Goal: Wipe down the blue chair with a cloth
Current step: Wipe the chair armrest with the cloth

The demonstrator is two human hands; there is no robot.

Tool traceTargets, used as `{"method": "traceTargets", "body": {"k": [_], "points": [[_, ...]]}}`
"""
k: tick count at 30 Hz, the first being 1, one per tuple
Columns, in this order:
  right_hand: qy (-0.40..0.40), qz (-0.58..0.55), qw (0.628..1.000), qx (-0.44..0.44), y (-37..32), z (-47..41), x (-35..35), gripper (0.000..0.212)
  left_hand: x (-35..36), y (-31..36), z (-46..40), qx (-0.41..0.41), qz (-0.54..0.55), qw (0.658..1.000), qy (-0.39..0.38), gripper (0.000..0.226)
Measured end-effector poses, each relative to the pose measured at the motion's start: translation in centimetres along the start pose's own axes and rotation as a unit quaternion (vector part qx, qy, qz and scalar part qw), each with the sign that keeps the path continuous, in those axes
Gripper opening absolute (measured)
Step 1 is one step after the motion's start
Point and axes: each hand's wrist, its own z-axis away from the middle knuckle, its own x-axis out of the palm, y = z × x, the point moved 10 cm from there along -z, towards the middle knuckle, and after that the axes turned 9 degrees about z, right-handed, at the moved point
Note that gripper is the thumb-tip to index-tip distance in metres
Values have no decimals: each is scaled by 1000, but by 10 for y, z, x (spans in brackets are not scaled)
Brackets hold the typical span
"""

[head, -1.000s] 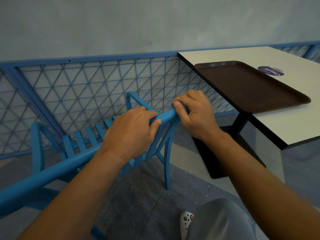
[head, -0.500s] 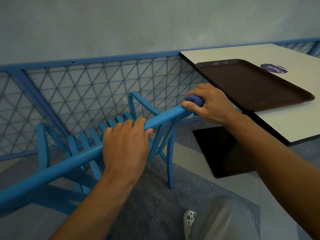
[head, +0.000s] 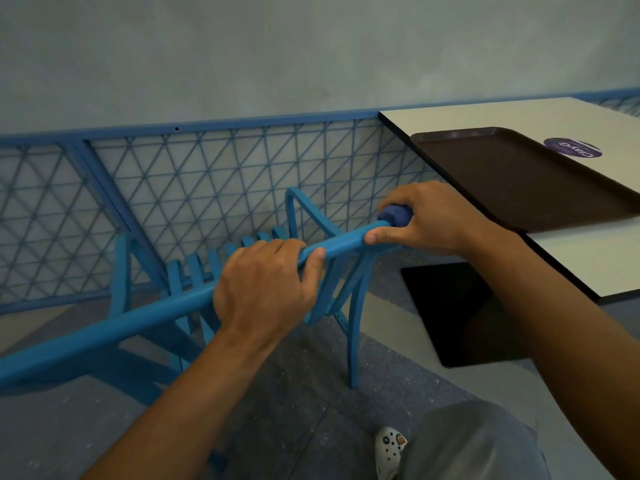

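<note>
Between hands: chair rail [head: 343, 240]; right apparently grips cloth [head: 394, 215].

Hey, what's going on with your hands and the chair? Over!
Left hand gripping chair's top rail. Right hand holding cloth on rail end. Nothing blocking.

White table [head: 588, 258] at right carrying a brown tray [head: 512, 174], blue chair [head: 356, 327] standing on speckled floor [head: 294, 410]
</note>
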Motion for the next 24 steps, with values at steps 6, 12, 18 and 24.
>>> {"method": "traceTargets", "body": {"k": [6,12,18,24], "points": [[-1,27,1000,-2,-21,17,-2,78,-15,-22,1,1,43,999,13,38],[-19,25,999,-12,-47,38,-6,71,-25,-45,3,-1,75,997,10,38],[-63,21,998,-13,-69,49,-11,61,-31,-51,2,23,106,994,0,38],[-94,23,995,-8,-92,56,-14,64,-31,-65,3,46,138,989,-12,39]]}}
